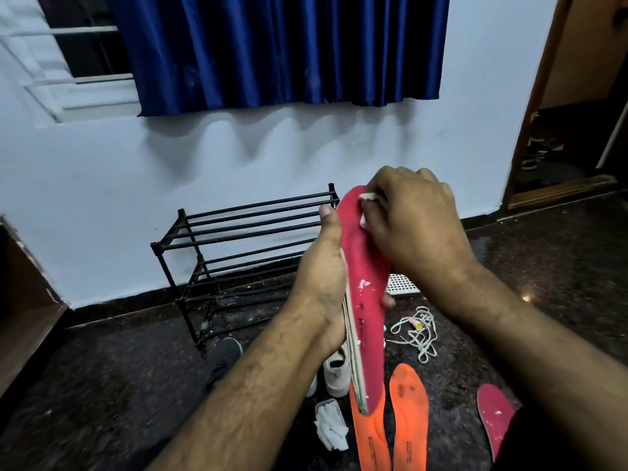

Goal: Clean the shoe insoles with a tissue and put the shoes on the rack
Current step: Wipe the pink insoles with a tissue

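Left hand (pixel 323 270) grip wraps red insole (pixel 365 283), upright; right hand (pixel 411 222) pinches tissue (pixel 366 197) against its far end. Tissue pack (pixel 328 423) open, tissues inside, near floor.

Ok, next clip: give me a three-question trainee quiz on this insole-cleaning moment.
1. True or false: shoes already sit on the black rack.
2. Which hand presses the tissue against the red insole? A) left B) right
3. Fill in: two ____ insoles lie flat on the floor near the white shoe.

Key:
1. False; its bars are bare.
2. B; the right hand wipes while the left hand keeps a grip on the insole's edge.
3. Orange.
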`<move>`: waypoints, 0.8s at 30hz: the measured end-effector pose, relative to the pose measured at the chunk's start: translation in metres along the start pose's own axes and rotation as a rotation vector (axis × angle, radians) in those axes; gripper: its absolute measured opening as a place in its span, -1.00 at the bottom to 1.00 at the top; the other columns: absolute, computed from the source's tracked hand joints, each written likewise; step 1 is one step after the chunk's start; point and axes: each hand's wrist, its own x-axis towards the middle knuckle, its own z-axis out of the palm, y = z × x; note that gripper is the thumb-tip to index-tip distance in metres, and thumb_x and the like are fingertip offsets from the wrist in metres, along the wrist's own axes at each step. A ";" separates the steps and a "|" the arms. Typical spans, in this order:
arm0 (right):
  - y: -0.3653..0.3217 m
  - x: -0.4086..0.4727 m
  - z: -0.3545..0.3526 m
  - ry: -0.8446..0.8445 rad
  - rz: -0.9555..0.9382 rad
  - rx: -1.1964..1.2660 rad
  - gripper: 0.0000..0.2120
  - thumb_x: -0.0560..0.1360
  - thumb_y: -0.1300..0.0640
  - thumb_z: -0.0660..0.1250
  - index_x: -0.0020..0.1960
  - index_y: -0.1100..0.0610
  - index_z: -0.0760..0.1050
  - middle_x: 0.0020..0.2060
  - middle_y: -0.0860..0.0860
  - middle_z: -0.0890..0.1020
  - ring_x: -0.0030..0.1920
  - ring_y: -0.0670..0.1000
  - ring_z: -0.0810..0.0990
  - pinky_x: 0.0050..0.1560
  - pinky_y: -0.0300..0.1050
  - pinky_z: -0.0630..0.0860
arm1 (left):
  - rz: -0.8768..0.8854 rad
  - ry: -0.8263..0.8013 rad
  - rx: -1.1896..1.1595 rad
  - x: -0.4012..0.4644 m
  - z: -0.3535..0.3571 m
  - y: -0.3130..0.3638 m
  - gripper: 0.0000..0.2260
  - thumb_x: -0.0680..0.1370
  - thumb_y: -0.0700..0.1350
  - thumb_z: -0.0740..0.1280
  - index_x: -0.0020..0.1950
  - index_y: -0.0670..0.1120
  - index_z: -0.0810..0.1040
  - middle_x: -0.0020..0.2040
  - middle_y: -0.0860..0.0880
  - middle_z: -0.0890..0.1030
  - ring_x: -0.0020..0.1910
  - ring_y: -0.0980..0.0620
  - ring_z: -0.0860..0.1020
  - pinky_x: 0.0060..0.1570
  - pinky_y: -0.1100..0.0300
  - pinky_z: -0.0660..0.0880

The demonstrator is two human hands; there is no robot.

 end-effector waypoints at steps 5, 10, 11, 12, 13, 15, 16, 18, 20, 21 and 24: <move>-0.021 -0.018 0.008 -0.167 -0.146 0.073 -0.90 0.59 -0.02 0.26 -0.09 -0.06 0.41 -0.16 -0.09 0.48 0.07 0.09 0.46 -0.03 -0.03 0.17 | -0.042 0.088 -0.229 0.008 -0.010 0.006 -0.44 0.57 0.41 0.10 -0.25 -0.03 0.54 -0.31 -0.03 0.40 -0.35 0.03 0.39 -0.29 0.14 0.36; 0.006 0.001 0.005 0.010 -0.093 0.021 -0.88 0.59 -0.04 0.29 0.06 -0.03 0.53 -0.08 -0.09 0.52 0.08 0.07 0.44 0.02 -0.01 0.19 | -0.027 -0.053 -0.039 0.001 -0.006 0.003 -0.36 0.60 0.38 0.00 -0.19 -0.05 0.67 -0.38 -0.05 0.55 -0.53 0.00 0.48 -0.57 0.18 0.46; 0.011 0.003 0.005 0.041 -0.077 0.027 -0.88 0.59 -0.03 0.29 0.06 -0.02 0.53 -0.09 -0.10 0.51 0.08 0.07 0.44 0.03 0.00 0.20 | -0.035 -0.075 -0.039 0.000 -0.005 0.002 -0.34 0.60 0.39 0.00 -0.16 -0.05 0.69 -0.37 -0.06 0.58 -0.53 0.01 0.51 -0.58 0.18 0.47; 0.015 0.005 0.004 0.061 -0.065 0.061 -0.89 0.59 -0.03 0.30 0.05 -0.02 0.53 -0.10 -0.11 0.51 0.07 0.07 0.44 0.05 0.01 0.22 | -0.039 -0.100 -0.051 -0.003 -0.003 0.003 -0.34 0.59 0.39 -0.01 -0.11 -0.05 0.70 -0.33 -0.07 0.60 -0.50 0.00 0.54 -0.57 0.18 0.48; 0.017 0.005 0.003 0.071 -0.062 0.123 -0.90 0.59 -0.03 0.30 0.04 -0.03 0.53 -0.11 -0.12 0.52 0.05 0.05 0.44 0.06 0.02 0.26 | -0.030 -0.103 -0.055 -0.002 -0.004 0.004 -0.34 0.60 0.39 -0.03 -0.03 -0.05 0.69 -0.29 -0.09 0.62 -0.47 0.00 0.57 -0.56 0.17 0.49; 0.020 0.005 0.000 0.103 -0.074 0.288 -0.91 0.59 -0.03 0.31 0.01 -0.04 0.54 -0.12 -0.14 0.57 -0.02 0.00 0.47 0.05 0.00 0.38 | 0.013 -0.093 -0.061 0.001 -0.008 0.006 -0.33 0.62 0.37 -0.05 0.13 -0.10 0.64 -0.23 -0.11 0.66 -0.42 -0.02 0.61 -0.56 0.16 0.50; 0.021 0.005 -0.003 0.116 -0.077 0.360 -0.92 0.59 -0.02 0.32 0.00 -0.04 0.55 -0.12 -0.14 0.59 -0.07 -0.03 0.50 0.01 -0.04 0.43 | 0.029 -0.078 -0.063 0.002 -0.012 0.008 -0.32 0.62 0.37 -0.06 0.13 -0.12 0.64 -0.21 -0.11 0.68 -0.42 -0.03 0.62 -0.56 0.15 0.51; 0.021 0.004 -0.005 0.075 -0.070 0.445 -0.92 0.59 0.01 0.34 0.02 -0.03 0.59 -0.12 -0.13 0.61 -0.14 -0.11 0.54 -0.09 -0.18 0.46 | 0.049 -0.046 -0.033 0.005 -0.020 0.013 -0.28 0.59 0.41 -0.05 0.06 -0.10 0.68 -0.19 -0.15 0.69 -0.39 -0.08 0.61 -0.50 0.13 0.53; 0.020 0.000 -0.003 -0.042 -0.087 0.449 -0.91 0.56 0.05 0.38 0.05 -0.06 0.62 -0.14 -0.13 0.62 -0.17 -0.19 0.56 -0.15 -0.30 0.44 | 0.064 -0.019 0.020 0.004 -0.025 0.015 -0.28 0.56 0.46 -0.03 0.00 -0.04 0.72 -0.19 -0.15 0.69 -0.34 -0.11 0.59 -0.40 0.10 0.54; 0.018 -0.002 -0.003 -0.097 -0.101 0.450 -0.88 0.54 0.07 0.41 0.07 -0.06 0.62 -0.15 -0.12 0.61 -0.17 -0.20 0.57 -0.14 -0.31 0.46 | 0.069 -0.011 0.044 0.003 -0.025 0.016 -0.31 0.57 0.44 -0.01 0.00 -0.03 0.72 -0.19 -0.12 0.69 -0.32 -0.09 0.60 -0.38 0.10 0.55; 0.011 -0.007 -0.004 -0.180 -0.095 0.521 -0.82 0.48 0.10 0.48 0.07 -0.04 0.62 -0.25 -0.11 0.61 -0.24 -0.14 0.61 -0.14 -0.23 0.57 | 0.072 0.013 0.093 0.002 -0.018 0.016 -0.42 0.63 0.32 0.06 0.12 -0.10 0.65 -0.23 -0.05 0.68 -0.39 0.04 0.62 -0.45 0.12 0.53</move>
